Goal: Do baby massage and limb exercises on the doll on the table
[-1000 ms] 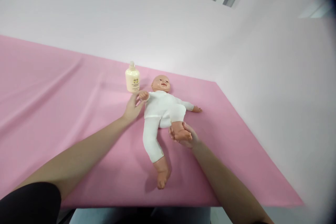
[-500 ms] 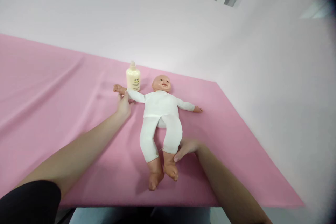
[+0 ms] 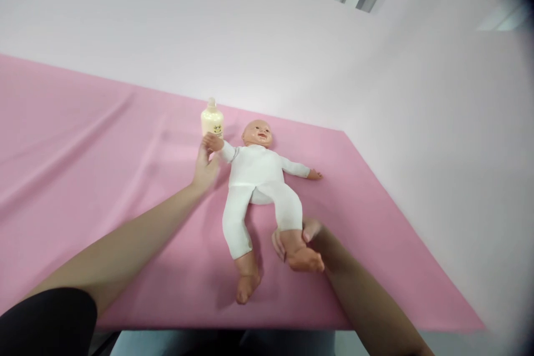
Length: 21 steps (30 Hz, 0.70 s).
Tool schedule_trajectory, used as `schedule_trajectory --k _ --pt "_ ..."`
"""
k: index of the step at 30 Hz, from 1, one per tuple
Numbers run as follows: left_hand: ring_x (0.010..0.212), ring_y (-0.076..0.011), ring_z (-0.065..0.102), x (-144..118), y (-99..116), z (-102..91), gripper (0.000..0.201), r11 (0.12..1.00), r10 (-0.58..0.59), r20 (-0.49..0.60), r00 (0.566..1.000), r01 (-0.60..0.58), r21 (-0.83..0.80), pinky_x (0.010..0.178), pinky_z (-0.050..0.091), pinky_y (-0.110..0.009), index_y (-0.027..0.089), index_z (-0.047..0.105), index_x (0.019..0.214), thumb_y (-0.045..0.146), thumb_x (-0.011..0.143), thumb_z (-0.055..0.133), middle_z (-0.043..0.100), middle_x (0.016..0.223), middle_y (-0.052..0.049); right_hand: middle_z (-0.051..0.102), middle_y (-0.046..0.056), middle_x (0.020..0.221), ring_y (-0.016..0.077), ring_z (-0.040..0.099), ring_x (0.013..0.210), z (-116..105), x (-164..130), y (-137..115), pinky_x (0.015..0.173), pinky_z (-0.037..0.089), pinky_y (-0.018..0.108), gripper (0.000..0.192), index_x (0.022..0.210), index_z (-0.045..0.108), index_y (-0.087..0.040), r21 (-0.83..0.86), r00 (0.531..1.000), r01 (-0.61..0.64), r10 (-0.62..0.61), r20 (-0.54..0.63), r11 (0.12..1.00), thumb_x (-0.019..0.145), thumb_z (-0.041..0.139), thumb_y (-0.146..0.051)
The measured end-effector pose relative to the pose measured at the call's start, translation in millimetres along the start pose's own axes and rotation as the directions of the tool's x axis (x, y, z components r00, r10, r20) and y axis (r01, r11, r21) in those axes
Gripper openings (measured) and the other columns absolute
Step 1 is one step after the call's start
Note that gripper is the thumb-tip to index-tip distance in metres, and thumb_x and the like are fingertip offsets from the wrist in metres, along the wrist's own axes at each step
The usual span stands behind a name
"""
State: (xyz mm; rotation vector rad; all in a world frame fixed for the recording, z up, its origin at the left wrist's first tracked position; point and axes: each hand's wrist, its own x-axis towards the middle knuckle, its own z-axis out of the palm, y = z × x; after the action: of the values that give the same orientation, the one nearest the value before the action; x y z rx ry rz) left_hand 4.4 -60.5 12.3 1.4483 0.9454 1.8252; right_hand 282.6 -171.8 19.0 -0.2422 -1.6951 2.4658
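A baby doll (image 3: 257, 164) in white clothes lies on its back, its head toward the far edge of the pink-covered table. My left hand (image 3: 205, 169) is closed on the doll's arm at the picture's left, holding it bent up near the wrist. Around the lower leg at the picture's right, my right hand (image 3: 311, 232) is wrapped, with fingertips showing on the leg's inner side; that leg is swung outward. The doll's other leg and other arm rest on the cloth.
Behind the doll's raised hand stands a pale yellow pump bottle (image 3: 212, 121), its lower part partly covered. The pink cloth (image 3: 104, 178) has wrinkles at the left. White walls rise behind and to the right of the table.
My left hand has lifted the doll's arm and brought it inward, in front of the bottle. My right hand has wrapped round the doll's leg and moved it outward to the right.
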Motion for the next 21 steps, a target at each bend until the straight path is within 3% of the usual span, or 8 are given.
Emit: schedule_trajectory --k 2,3,5,8,10,14,18,21 --pt "0.115 -0.021 0.052 -8 8 3.4 0.034 0.977 0.131 0.173 0.976 -0.157 0.147 0.099 0.044 -0.041 0.024 0.048 0.12 0.033 0.087 0.054 0.055 0.122 -0.009 0.058 0.006 0.065 0.0162 0.056 0.063 -4 2 3 0.059 0.045 0.029 0.051 0.071 0.058 -0.015 0.093 0.985 0.163 -0.156 -0.077 0.982 0.06 0.067 -0.064" --pt "0.116 -0.0216 0.051 -11 12 4.6 0.033 0.944 0.189 0.276 0.942 -0.252 0.214 0.102 0.042 -0.043 0.023 0.048 0.121 0.031 0.089 0.051 0.054 0.122 -0.01 0.056 0.004 0.064 0.0148 0.054 0.06 -6 3 3 0.056 0.044 0.028 0.052 0.072 0.057 -0.016 0.115 0.968 0.23 -0.216 -0.127 0.966 0.06 0.064 -0.066" --pt "0.119 -0.0234 0.048 -15 19 5.9 0.034 0.845 0.273 0.484 0.831 -0.448 0.293 0.104 0.038 -0.047 0.02 0.048 0.123 0.026 0.09 0.046 0.053 0.124 -0.012 0.052 0.001 0.065 0.0125 0.05 0.057 -6 6 1 0.05 0.04 0.024 0.053 0.075 0.054 -0.016 0.155 0.936 0.304 -0.265 -0.232 0.94 0.065 0.057 -0.069" --pt "0.121 -0.0245 0.047 -16 22 6.5 0.033 0.703 0.332 0.671 0.663 -0.648 0.293 0.102 0.038 -0.048 0.02 0.049 0.124 0.021 0.091 0.044 0.053 0.124 -0.014 0.048 0.001 0.068 0.0106 0.045 0.056 -3 9 -5 0.044 0.033 0.02 0.048 0.076 0.05 -0.016 0.278 0.875 0.341 -0.194 -0.444 0.898 0.076 0.046 -0.064" --pt "0.121 -0.0245 0.047 -14 21 6.5 0.033 0.641 0.356 0.716 0.6 -0.714 0.28 0.101 0.04 -0.048 0.021 0.051 0.123 0.02 0.092 0.043 0.055 0.122 -0.014 0.049 0.001 0.068 0.01 0.044 0.056 0 11 -8 0.042 0.031 0.019 0.045 0.074 0.049 -0.015 0.363 0.822 0.355 -0.103 -0.56 0.862 0.08 0.043 -0.06" --pt "0.123 -0.0254 0.045 -13 13 5.8 0.032 0.582 0.357 0.753 0.553 -0.762 0.284 0.101 0.04 -0.049 0.022 0.055 0.122 0.019 0.092 0.044 0.057 0.12 -0.013 0.053 0.002 0.067 0.0092 0.045 0.053 3 16 -9 0.042 0.03 0.019 0.04 0.075 0.052 -0.015 0.395 0.721 0.365 0.012 -0.692 0.843 0.081 0.046 -0.054" --pt "0.124 -0.0254 0.044 -14 8 4.4 0.032 0.562 0.361 0.766 0.531 -0.78 0.276 0.103 0.037 -0.051 0.023 0.056 0.121 0.019 0.091 0.046 0.058 0.12 -0.012 0.059 0.002 0.069 0.0089 0.048 0.051 9 26 -6 0.043 0.03 0.02 0.032 0.08 0.056 -0.015 0.267 0.556 0.29 0.065 -0.828 0.919 0.079 0.056 -0.047" --pt "0.125 -0.025 0.044 -13 9 3.8 0.033 0.561 0.371 0.765 0.526 -0.784 0.266 0.104 0.035 -0.051 0.024 0.056 0.121 0.018 0.091 0.046 0.058 0.121 -0.012 0.055 0.001 0.062 0.0088 0.047 0.05 15 31 -4 0.044 0.031 0.02 0.032 0.079 0.058 -0.014 0.191 0.518 0.189 0.067 -0.853 0.963 0.079 0.057 -0.047"
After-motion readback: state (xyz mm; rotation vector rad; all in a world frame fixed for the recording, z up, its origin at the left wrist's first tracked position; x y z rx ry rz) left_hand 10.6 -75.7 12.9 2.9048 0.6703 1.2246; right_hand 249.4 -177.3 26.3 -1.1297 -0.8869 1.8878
